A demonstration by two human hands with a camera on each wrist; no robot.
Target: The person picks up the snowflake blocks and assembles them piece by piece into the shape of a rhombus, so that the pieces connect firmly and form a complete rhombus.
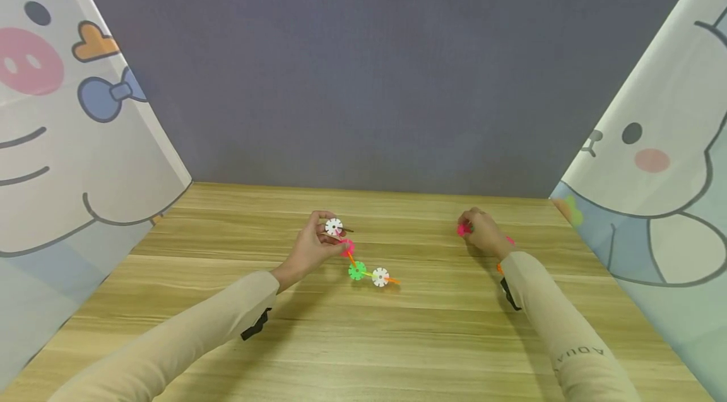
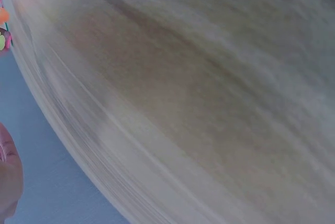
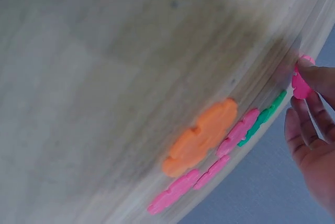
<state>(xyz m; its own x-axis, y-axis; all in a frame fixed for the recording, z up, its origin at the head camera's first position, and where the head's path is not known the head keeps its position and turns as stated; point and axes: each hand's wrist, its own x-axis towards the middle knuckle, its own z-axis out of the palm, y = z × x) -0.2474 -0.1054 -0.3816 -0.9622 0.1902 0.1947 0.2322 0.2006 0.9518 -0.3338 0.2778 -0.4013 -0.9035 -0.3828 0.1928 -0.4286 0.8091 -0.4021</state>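
Fetching, apparently: our left hand (image 1: pixel 319 240) grips a disc chain (image 1: pixel 353 274) mid-frame, our right hand (image 1: pixel 483 230) a pink disc (image 1: pixel 461 231) centre-right — next, likely, aligning both.

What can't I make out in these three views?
Left wrist: most of the left hand and the coloured pieces, cut off by the left edge.
Right wrist: part of the right hand, cut off by the right edge.
Head: most of the orange disc, hidden by the right arm.
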